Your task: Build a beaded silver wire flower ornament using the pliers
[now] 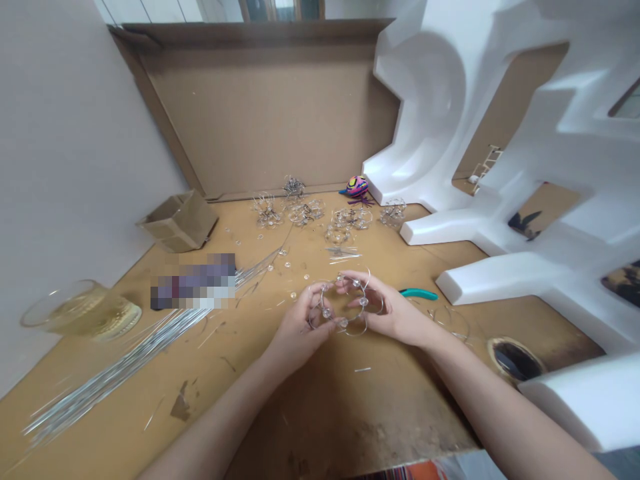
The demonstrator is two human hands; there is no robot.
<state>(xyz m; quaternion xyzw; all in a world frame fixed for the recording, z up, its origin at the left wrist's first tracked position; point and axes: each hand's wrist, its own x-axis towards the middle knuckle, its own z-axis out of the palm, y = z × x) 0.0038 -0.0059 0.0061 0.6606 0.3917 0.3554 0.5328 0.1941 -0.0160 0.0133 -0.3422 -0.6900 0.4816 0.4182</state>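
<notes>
Between both hands, above the table, is a ring of bent silver wire with clear beads (363,302) and loops around its outer edge. My left hand (299,327) grips its left side, thumb along the lower rim. On the opposite side, the fingers of my right hand (387,310) are closed on the wire; some fingertips are hidden behind it. A teal-handled tool (419,293) lies just beyond my right wrist, its head out of sight. Loose clear beads (307,277) and short cut wires (344,253) are scattered past the hands.
Several beaded wire pieces (306,212) stand at the back beside a colourful bird figure (357,187). Leftward are a long wire bundle (125,367), a drinking glass (85,313) and a small cardboard box (180,223). White moulded foam (480,277) borders the right; a dark-filled container (515,360) sits there.
</notes>
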